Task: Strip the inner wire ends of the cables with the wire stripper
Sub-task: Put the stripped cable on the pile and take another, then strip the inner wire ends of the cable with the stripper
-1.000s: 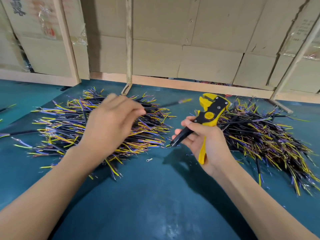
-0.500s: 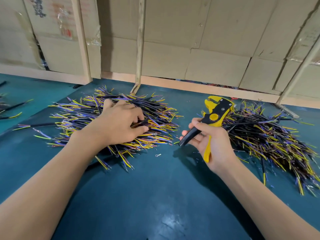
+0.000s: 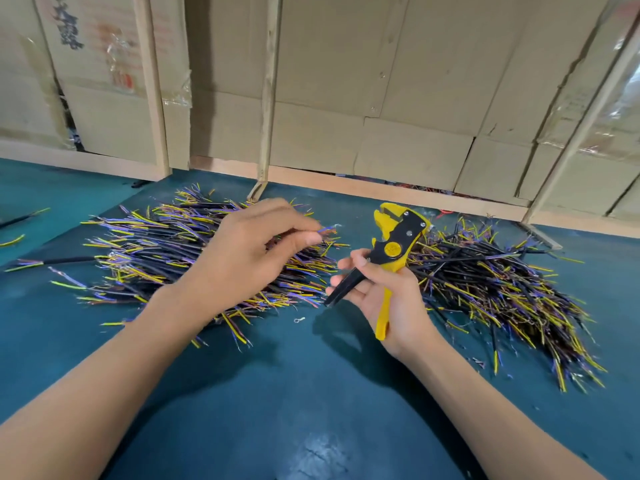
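Observation:
My left hand (image 3: 242, 251) hovers over the left pile of black cables (image 3: 156, 251) and pinches one cable between thumb and fingers; its purple and yellow wire ends (image 3: 328, 230) stick out to the right. My right hand (image 3: 384, 289) grips the yellow and black wire stripper (image 3: 391, 244) by its handles, jaws pointing up and away. The stripper's jaws stand a short way right of the pinched wire ends, not touching them. A second pile of cables (image 3: 502, 282) lies to the right, behind the stripper.
The teal table top (image 3: 294, 393) stretches toward me. A small metal ring terminal (image 3: 299, 319) lies on it between the hands. Loose cables (image 3: 20, 220) lie at the far left. Cardboard boxes (image 3: 346, 81) and wooden posts (image 3: 266, 98) close off the back.
My left hand was pressed down into the left pile; now it has risen with one cable pinched, wire ends toward the stripper. The right hand keeps its grip on the stripper.

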A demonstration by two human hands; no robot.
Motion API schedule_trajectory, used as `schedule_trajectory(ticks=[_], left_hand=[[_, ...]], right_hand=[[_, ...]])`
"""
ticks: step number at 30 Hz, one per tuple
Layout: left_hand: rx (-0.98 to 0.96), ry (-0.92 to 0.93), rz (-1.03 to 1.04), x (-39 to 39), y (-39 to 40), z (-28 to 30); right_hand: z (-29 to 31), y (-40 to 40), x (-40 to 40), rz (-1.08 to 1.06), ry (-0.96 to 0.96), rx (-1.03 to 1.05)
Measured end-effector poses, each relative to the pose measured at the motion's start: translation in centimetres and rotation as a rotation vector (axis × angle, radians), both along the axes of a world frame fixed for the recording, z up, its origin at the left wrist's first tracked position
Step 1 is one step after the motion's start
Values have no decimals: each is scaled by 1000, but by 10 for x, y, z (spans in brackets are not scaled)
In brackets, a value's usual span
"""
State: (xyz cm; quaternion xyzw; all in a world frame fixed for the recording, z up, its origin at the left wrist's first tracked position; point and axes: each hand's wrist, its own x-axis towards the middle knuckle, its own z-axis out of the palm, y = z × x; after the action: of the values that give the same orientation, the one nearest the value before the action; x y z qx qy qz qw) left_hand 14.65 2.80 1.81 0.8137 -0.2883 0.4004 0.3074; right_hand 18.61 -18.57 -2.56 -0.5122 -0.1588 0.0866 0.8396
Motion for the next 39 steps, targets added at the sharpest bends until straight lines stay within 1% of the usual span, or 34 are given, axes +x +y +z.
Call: schedule_trajectory(ticks=[3,6,9,11,13,17,20,24,26,31,33,35,37,39], left_hand=[[-478,142,-165,-3,-21,-4],[-826,271,-294,1,-28,-6],[-1025,314,-352,5,-27,-8],[-1099,321,-393,6,-27,-9],[-1152,329,-393,7,-27,-10],[-1205,308,-360,7,-28,-11],[-1253,286,-348,7,-25,-10],[-1270,290,-343,9,-23,-10],[-1239,352,-381,8,-22,-8],[-1048,680,-538,7,-34,-17],[-1035,746,-612,11,-39,-17],[-1041,761,-659,16,-42,-15],[-1000,744,-594,21,-45,-11],[-900,635,-392,30,-40,-3]], right_hand=[[6,0,-6,104,-83,-46],[9,3,-12,188,-136,-112],[9,8,-19,256,-146,-130],[10,12,-22,300,-139,-117],[9,15,-24,308,-117,-105],[10,12,-23,375,-56,-111],[12,9,-23,415,-59,-172],[11,11,-23,394,-75,-146],[11,12,-24,364,-83,-107],[15,12,-23,286,-36,-12],[15,12,-21,267,-15,15],[14,11,-19,251,-4,44],[14,9,-16,217,2,60],[13,8,-13,160,43,72]])
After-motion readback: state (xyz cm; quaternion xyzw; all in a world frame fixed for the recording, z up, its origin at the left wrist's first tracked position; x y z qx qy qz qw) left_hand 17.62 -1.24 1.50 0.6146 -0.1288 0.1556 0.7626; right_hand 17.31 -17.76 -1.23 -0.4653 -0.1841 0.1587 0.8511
